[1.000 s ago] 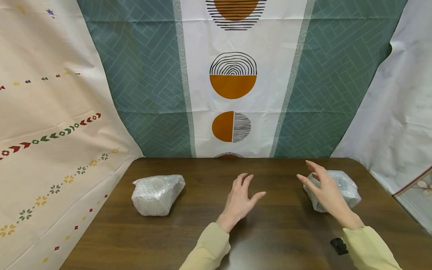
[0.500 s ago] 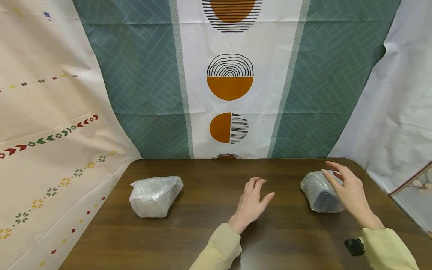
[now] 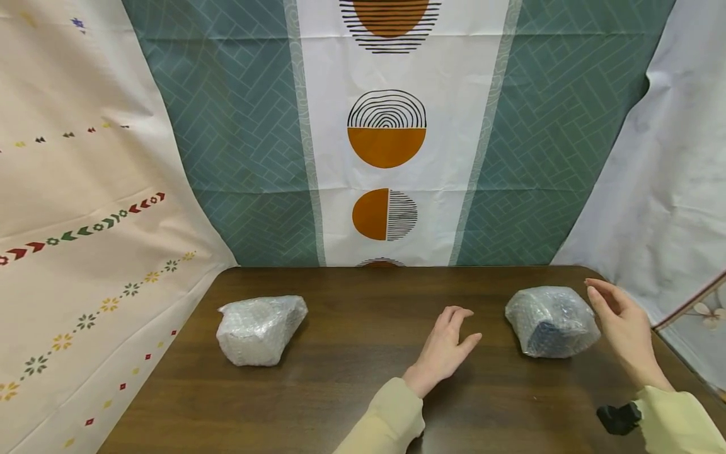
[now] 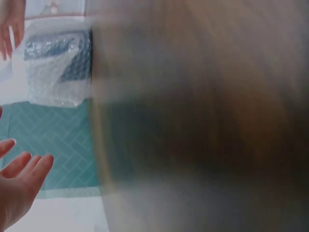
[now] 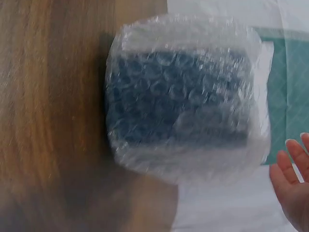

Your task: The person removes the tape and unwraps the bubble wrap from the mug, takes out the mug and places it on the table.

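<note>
A bubble-wrapped package [image 3: 550, 323] with something dark blue inside sits on the right part of the wooden table. My right hand [image 3: 628, 331] hovers at its right side, fingers loosely bent and holding nothing. In the right wrist view that hand [image 5: 295, 186] appears apart from the bubble wrap. To the left of the package, my left hand [image 3: 443, 350] is held above the table, its thumb spread from the fingers and nothing in it. A second bubble-wrapped package [image 3: 261, 331], paler and with its contents hidden, lies on the table's left part.
The brown wooden table [image 3: 351, 378] ends at a patterned green and white cloth [image 3: 391, 176] behind. Cream cloth [image 3: 102, 302] hangs on the left and whitish cloth [image 3: 675, 208] on the right. A small black object [image 3: 618, 419] is at the right sleeve's cuff.
Both hands have moved to the right. My right hand has passed from in front of the right package to its right side, uncovering it. Both packages stay in place.
</note>
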`<state>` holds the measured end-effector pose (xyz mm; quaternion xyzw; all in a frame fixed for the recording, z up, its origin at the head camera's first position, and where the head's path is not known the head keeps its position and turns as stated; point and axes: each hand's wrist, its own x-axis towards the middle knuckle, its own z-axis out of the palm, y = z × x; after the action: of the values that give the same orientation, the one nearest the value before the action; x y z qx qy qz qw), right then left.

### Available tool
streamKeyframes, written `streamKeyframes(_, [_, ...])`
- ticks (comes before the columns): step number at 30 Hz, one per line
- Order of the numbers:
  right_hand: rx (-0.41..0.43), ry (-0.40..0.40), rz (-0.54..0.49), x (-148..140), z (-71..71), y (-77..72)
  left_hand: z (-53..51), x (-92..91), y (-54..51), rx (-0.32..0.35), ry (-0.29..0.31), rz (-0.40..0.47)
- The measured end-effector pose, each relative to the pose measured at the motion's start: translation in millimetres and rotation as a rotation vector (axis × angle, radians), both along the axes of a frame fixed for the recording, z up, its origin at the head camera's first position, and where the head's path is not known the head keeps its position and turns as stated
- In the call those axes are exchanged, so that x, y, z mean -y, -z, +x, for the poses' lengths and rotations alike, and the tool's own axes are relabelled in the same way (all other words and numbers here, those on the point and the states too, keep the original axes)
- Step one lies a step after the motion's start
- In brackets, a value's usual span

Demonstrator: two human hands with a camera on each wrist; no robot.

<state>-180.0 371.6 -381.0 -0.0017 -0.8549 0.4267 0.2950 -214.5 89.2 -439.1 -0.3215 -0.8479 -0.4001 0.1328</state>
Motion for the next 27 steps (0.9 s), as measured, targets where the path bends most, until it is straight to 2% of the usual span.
streamKeyframes(4, [-0.010,-0.014,-0.016,-11.1,1.0,7.5,1.1,-8.1,2.5,0.055,0.023,0.016])
streamKeyframes(7, [-0.004,-0.024,-0.056,-25.9,-3.5,20.5,1.8,-13.5,2.8,0.074,0.054,0.026])
streamKeyframes(10, [0.025,-0.037,-0.082,-51.0,-13.9,43.1,2.5,-18.3,2.1,0.111,0.096,0.064])
streamKeyframes(14, [0.053,-0.089,-0.034,-82.4,-28.1,75.0,3.7,-24.5,2.1,0.166,0.121,0.123])
streamKeyframes(16, [0.069,-0.132,-0.030,-79.4,-24.1,72.1,4.1,-28.1,3.0,0.167,0.123,0.139])
streamKeyframes(18, [0.070,-0.197,-0.050,-64.7,-13.0,58.0,4.8,-31.9,3.4,0.159,0.126,0.155])
streamKeyframes(21, [0.081,-0.248,-0.063,-42.0,3.1,37.1,5.1,-39.0,4.3,0.143,0.127,0.179])
streamKeyframes(23, [0.083,-0.261,-0.061,-36.4,6.9,33.9,5.4,-43.8,4.1,0.134,0.128,0.190])
streamKeyframes(27, [0.126,-0.250,-0.037,-37.2,6.3,36.8,6.2,-52.6,5.2,0.108,0.125,0.191])
